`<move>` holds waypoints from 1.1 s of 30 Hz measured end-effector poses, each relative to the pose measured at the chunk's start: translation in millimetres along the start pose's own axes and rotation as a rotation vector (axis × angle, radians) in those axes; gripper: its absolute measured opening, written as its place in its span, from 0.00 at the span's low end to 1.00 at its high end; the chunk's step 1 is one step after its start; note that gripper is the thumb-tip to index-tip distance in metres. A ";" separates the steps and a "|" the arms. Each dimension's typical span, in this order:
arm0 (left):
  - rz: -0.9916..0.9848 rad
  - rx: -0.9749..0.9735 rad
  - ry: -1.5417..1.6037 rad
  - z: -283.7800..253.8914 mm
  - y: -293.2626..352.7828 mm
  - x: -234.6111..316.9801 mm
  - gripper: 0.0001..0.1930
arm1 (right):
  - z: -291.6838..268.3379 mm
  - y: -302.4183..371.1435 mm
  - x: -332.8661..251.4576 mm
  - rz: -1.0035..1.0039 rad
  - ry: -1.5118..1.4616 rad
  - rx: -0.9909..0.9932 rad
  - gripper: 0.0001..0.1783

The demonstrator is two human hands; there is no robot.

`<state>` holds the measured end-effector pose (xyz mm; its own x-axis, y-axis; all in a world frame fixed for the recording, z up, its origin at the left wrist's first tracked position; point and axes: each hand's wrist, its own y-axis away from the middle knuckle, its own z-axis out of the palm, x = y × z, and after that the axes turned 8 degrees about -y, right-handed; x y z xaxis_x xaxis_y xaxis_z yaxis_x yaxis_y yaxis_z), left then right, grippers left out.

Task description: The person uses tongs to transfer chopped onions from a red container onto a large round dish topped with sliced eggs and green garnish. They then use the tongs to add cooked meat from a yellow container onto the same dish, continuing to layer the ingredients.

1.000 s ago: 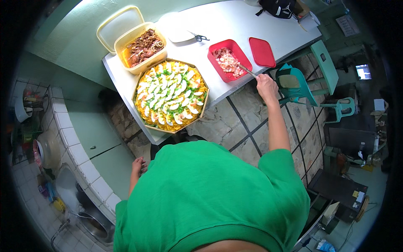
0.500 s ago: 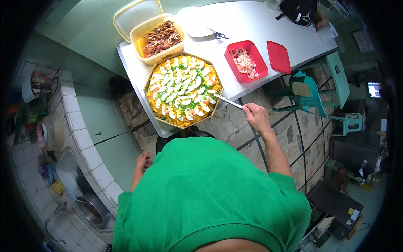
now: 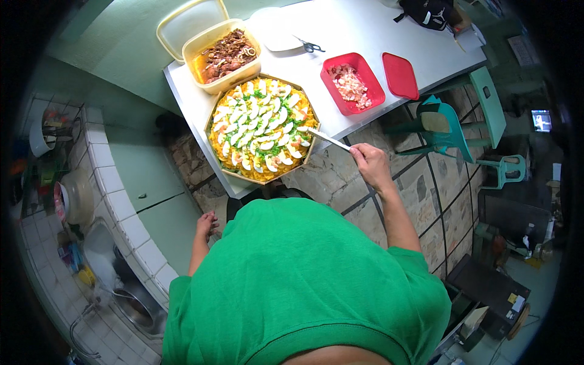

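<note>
An octagonal tray (image 3: 265, 182) of yellow noodles (image 3: 228, 167) lies at the table's near left end. Egg slices (image 3: 266, 145), chopped greens and pink shrimp cover the noodles. My right hand (image 3: 372, 164) is closed around the end of long, narrow silver tongs (image 3: 331, 140). Their tip reaches over the tray's right edge, at the food; whether anything is pinched in it I cannot tell. Low beside my body, my left hand (image 3: 207, 224) hangs apart from the table, its fingers loosely bent and nothing visible in them.
Behind the tray stands a cream container (image 3: 193, 44) of dark meat, its lid (image 3: 190, 24) leaning behind. A red container (image 3: 375, 91) holds pink chopped pieces, with its red lid (image 3: 400, 76) alongside. Scissors (image 3: 311, 47) lie by a white plate (image 3: 271, 30). Green chairs (image 3: 451, 131) stand right; a sink (image 3: 135, 307) left.
The view has shifted slightly, so the table things sit a little further left and up. My left hand's fingers have loosened a little. The tongs stay at the tray's right edge.
</note>
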<state>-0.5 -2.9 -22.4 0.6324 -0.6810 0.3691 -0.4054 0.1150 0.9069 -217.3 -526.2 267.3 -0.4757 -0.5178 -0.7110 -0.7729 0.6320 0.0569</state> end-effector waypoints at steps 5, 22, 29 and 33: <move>-0.016 -0.012 -0.044 -0.4 7.2 -9.5 0.16 | -85.5 2.0 36.8 0.150 -0.136 0.251 0.11; 0.088 0.039 -0.012 -5.1 14.3 17.5 0.14 | -54.5 -123.5 85.6 0.415 0.478 0.229 0.19; 0.013 0.043 -0.084 -4.4 20.8 -26.8 0.14 | -62.7 -108.6 70.0 0.282 0.401 0.309 0.16; -0.019 0.009 0.004 -7.0 25.9 -40.6 0.14 | -35.0 -102.8 35.6 0.045 0.130 0.278 0.15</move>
<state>-32.0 32.8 -12.5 0.6427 -0.6799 0.3531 -0.3995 0.0958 0.9117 -169.4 -629.8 260.7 -0.5702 -0.5442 -0.6154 -0.6142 0.7799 -0.1206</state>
